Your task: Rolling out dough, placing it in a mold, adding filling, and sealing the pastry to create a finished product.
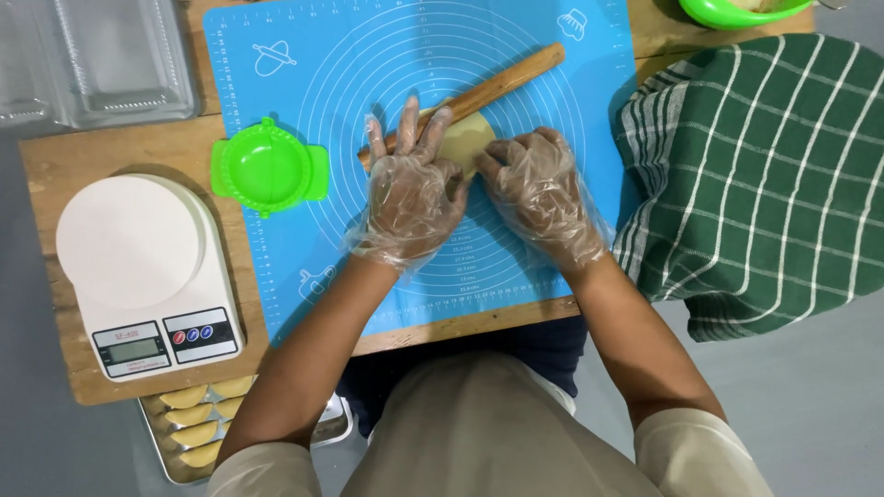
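Note:
A flat round piece of pale dough [468, 138] lies on the blue silicone mat [304, 110]. A wooden rolling pin [502, 83] lies slanted across the dough's far edge. My left hand [410, 189], in a clear plastic glove, rests flat with fingers spread over the pin's near end and the dough's left side. My right hand [539, 189], also gloved, has its fingers curled down onto the dough's right edge. Most of the dough is hidden under both hands.
A green hinged dumpling press [267, 168] lies open at the mat's left edge. A white kitchen scale [138, 267] stands on the wooden board [55, 166]. A metal tray of folded pastries [193, 423] sits below it. A green checked cloth [755, 175] lies right, clear plastic containers [101, 55] top left, a green bowl [737, 11] top right.

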